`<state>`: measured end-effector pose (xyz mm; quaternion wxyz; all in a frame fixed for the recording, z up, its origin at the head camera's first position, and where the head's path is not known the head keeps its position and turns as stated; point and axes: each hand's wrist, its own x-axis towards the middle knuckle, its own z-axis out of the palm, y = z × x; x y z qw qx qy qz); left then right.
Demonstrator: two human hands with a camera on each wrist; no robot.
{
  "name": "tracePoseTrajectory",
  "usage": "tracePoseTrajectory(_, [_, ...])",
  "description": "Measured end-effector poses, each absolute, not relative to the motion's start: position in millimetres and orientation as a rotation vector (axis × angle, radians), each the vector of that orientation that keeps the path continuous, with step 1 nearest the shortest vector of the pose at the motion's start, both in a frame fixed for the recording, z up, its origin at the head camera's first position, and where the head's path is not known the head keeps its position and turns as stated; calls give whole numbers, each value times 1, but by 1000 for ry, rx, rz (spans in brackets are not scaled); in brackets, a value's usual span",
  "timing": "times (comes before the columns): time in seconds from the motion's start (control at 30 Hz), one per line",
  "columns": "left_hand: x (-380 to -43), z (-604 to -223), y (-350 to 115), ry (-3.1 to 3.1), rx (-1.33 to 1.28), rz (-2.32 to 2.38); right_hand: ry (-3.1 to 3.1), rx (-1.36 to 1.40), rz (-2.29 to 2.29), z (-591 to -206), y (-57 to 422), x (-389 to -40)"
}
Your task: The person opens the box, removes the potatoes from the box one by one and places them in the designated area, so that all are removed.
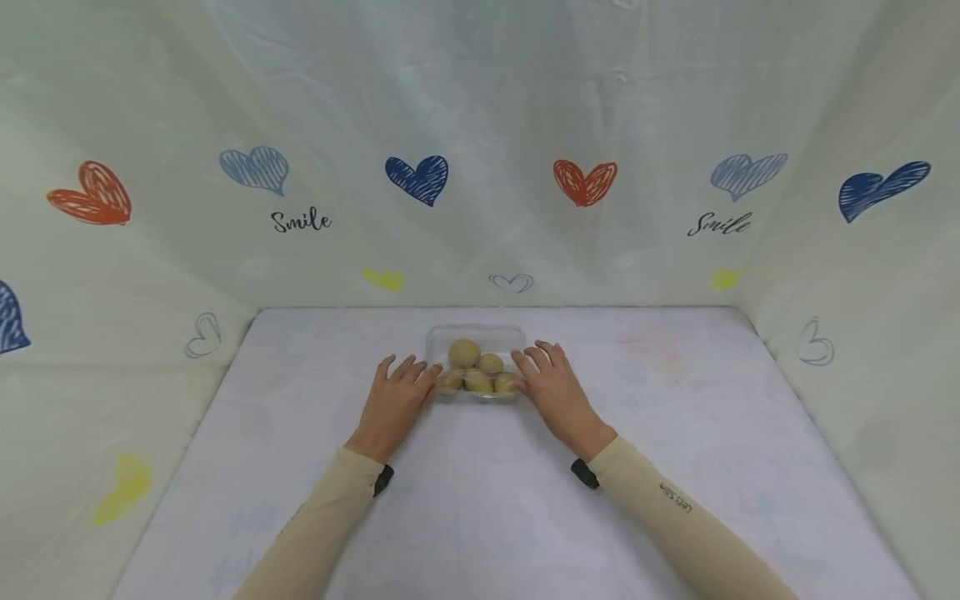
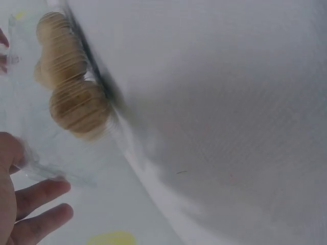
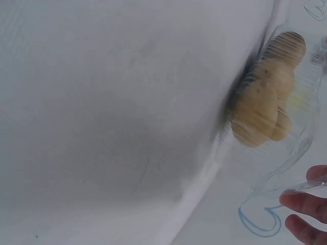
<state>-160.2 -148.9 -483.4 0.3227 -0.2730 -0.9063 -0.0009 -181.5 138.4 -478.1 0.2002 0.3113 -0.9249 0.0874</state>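
A clear plastic container (image 1: 437, 337) sits near the back of the table with several round, yellow-brown potatoes (image 1: 464, 354) inside. My left hand (image 1: 393, 408) is at its left side; thumb and forefinger pinch the plastic edge in the left wrist view, with the other fingers (image 2: 48, 222) stretched out. On the opposite side, my right hand (image 1: 558, 398) pinches the right edge between thumb and a finger. The right wrist view shows the clear rim between these fingertips (image 3: 294, 199). Ribbed see-through walls cover the potatoes (image 3: 255, 112) there.
A white cloth covers the table (image 1: 480, 500). Behind it and on both sides hangs a pale curtain (image 1: 480, 100) printed with hearts and the word "Smile". Each wrist carries a dark strap (image 1: 584, 473) below the beige sleeves (image 1: 667, 508).
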Motion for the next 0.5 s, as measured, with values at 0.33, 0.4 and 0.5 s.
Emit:
tracePoseTrajectory(0.33, [-163, -468, -145, -2401, -654, -17, -2612, 880, 346, -473, 141, -182])
tracePoseTrajectory(0.4, [-165, -464, -145, -2407, -627, -158, -2604, 867, 397, -473, 142, -182])
tracePoseTrajectory(0.5, [-168, -460, -145, -2421, -573, -407, -2600, 824, 495, -475, 145, -183])
